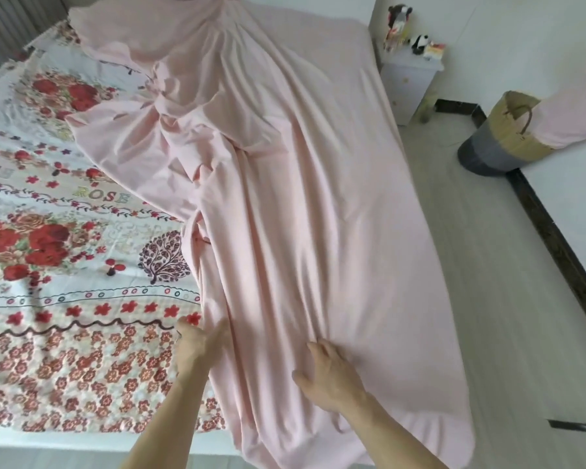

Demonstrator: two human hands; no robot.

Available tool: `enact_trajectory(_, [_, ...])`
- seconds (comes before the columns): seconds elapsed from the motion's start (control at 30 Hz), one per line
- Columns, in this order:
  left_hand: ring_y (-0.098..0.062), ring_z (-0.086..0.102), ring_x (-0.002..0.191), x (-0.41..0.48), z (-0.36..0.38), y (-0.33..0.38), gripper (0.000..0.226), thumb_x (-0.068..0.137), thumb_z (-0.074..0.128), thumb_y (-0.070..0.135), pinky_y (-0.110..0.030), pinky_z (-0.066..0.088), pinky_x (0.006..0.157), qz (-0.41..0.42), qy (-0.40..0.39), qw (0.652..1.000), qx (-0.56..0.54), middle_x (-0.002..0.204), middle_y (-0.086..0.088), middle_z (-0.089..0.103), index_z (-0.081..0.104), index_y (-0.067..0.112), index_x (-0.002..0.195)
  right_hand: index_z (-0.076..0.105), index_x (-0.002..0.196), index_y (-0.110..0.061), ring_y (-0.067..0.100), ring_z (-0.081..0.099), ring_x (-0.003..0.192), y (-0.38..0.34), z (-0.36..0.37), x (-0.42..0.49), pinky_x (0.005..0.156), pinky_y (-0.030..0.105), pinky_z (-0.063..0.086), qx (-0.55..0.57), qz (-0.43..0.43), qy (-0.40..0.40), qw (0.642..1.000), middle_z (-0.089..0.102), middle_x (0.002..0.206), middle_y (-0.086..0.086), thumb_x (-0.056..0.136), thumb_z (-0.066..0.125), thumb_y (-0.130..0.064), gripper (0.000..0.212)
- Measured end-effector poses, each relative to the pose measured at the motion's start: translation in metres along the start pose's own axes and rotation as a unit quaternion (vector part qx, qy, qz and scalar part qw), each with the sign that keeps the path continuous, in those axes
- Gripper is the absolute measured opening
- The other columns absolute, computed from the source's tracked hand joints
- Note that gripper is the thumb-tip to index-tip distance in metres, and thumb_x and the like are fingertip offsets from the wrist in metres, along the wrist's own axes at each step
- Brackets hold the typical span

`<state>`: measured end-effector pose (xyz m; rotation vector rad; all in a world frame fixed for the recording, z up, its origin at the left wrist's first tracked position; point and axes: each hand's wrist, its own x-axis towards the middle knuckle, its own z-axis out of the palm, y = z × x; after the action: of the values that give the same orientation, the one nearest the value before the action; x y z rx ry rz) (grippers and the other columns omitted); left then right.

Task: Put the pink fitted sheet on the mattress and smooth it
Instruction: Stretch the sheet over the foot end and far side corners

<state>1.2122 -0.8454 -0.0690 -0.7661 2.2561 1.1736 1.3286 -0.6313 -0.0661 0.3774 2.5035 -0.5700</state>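
Judged to be at the spreading step, with smoothing not yet begun. Looking down on a soft pale-pink fitted sheet [285, 198], draped in long lengthwise folds over the right half of the mattress [48, 441], hanging over the right edge and near corner, bunched in a knot of creases towards the middle. Leaves the red-and-white rose-printed floral cover [65, 231] bare across the left half.

Pressing flat on the pink cloth near the foot with the right hand [329, 374], open and fingers spread. Reaching the sheet's left border with the left hand [197, 343], fingertips against the fold; cannot tell through the blur whether pinching or only touching.

Next, probably: grip that left border and draw it leftward over the floral cover, then work up to the bunched part. Calls for anchoring the right side, to avoid dragging it off the edge.
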Motion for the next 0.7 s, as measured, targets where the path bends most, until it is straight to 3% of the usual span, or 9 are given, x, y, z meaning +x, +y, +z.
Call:
enact_trajectory(0.07, [-0.043,0.062,0.106,0.015,-0.001,0.001,0.080,0.080,0.074,0.045,-0.057,0.051,0.092,-0.035,-0.045,0.993,-0.104,0.119,-0.024,0.062,0.040,0.004,0.140,0.023,0.155,-0.019,0.022,0.015,0.150,-0.002,0.007,0.000,0.120,0.036,0.022,-0.018,0.010,-0.010,1.000,0.015,0.164,0.001,0.094,0.047,-0.053,0.073])
enact_trajectory(0.17, [-0.039,0.067,0.097,0.023,-0.004,0.004,0.057,0.090,0.052,0.054,-0.052,0.057,0.079,-0.097,-0.143,0.949,-0.265,0.103,-0.019,0.071,0.063,0.008,0.120,0.022,0.154,-0.018,0.023,0.016,0.150,-0.008,0.010,0.001,0.120,0.037,0.022,-0.037,0.016,0.005,0.999,0.016,0.164,0.002,0.094,0.047,-0.054,0.074])
enact_trajectory(0.3, [-0.033,0.068,0.082,0.012,-0.011,0.006,0.037,0.099,0.045,0.031,-0.043,0.056,0.072,-0.069,-0.241,0.936,-0.245,0.085,-0.015,0.073,0.069,0.004,0.100,0.022,0.156,-0.021,0.020,0.015,0.151,-0.009,0.010,0.006,0.121,0.037,0.019,-0.030,0.034,-0.009,0.999,0.015,0.165,0.000,0.092,0.046,-0.060,0.078])
enact_trajectory(0.37, [-0.033,0.068,0.084,0.008,-0.013,0.004,0.042,0.100,0.042,0.038,-0.044,0.056,0.075,-0.065,-0.289,0.921,-0.254,0.087,-0.016,0.071,0.069,0.006,0.098,0.022,0.156,-0.022,0.017,0.014,0.151,-0.008,0.011,0.007,0.122,0.034,0.017,-0.027,0.035,-0.013,0.999,0.014,0.165,-0.002,0.090,0.047,-0.063,0.081])
enact_trajectory(0.53, [-0.032,0.071,0.082,0.002,-0.027,-0.001,0.048,0.097,0.045,0.048,-0.041,0.055,0.071,-0.056,-0.296,0.913,-0.276,0.094,-0.017,0.072,0.071,0.007,0.101,0.025,0.156,-0.021,0.017,0.016,0.151,-0.013,0.009,0.013,0.122,0.033,0.015,-0.018,0.048,-0.022,0.998,0.018,0.165,-0.002,0.088,0.047,-0.067,0.085])
enact_trajectory(0.7, [-0.036,0.069,0.100,-0.018,-0.039,0.000,0.079,0.088,0.027,0.078,-0.051,0.053,0.090,-0.087,-0.265,0.896,-0.346,0.108,-0.020,0.072,0.066,0.016,0.116,0.025,0.156,-0.023,0.015,0.017,0.151,-0.010,0.003,0.013,0.121,0.031,0.014,-0.027,0.051,-0.044,0.997,0.017,0.165,-0.005,0.089,0.046,-0.068,0.083])
